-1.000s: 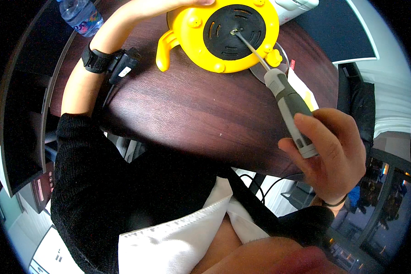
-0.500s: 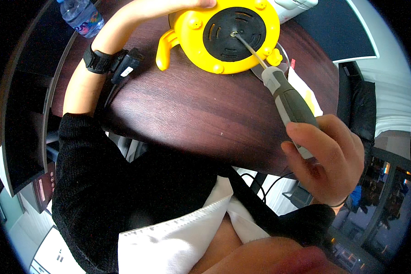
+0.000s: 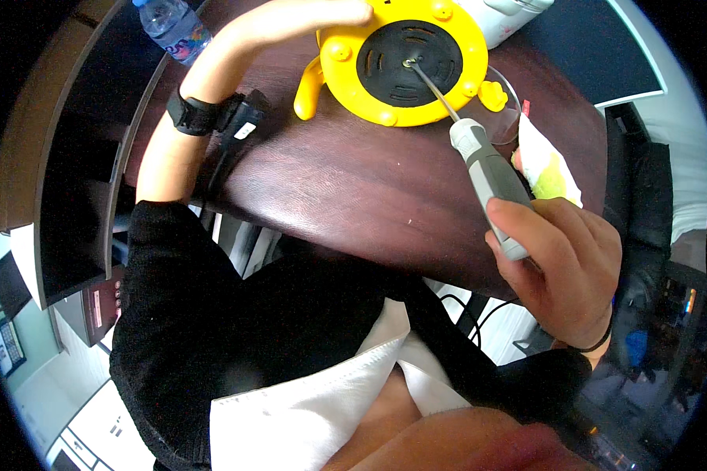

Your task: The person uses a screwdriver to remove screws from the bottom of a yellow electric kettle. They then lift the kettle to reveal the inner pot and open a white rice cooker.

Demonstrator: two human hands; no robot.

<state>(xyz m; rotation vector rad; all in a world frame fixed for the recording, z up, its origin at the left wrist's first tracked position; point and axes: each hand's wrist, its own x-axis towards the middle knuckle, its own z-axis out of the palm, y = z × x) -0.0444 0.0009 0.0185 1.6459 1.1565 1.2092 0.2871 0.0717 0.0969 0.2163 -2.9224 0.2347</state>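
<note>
My right hand (image 3: 565,263) is closed around the grey handle of a screwdriver (image 3: 491,169). Its thin shaft slants up and left, the tip at a small screw in the middle of a black slotted disc (image 3: 393,78). That disc sits in the underside of a round yellow plastic housing (image 3: 346,86) with several small round bosses around its rim. At the top edge, my left hand (image 3: 326,17) lies on the housing's upper left, thumb on the rim; its other fingers are hidden. A curved yellow arm (image 3: 310,90) juts out at the left, and a yellow knob (image 3: 492,96) shows at the right.
The brown wooden table (image 3: 346,180) carries a water bottle (image 3: 173,30) at far left and a white container (image 3: 507,20) at far right. A clear round dish and a white-and-green packet (image 3: 550,165) lie right of the housing. A black device (image 3: 239,122) is strapped at my left wrist.
The whole view has shifted, with the scene now a little to the right. The screwdriver tip stays at the screw, its handle held slightly more upright.
</note>
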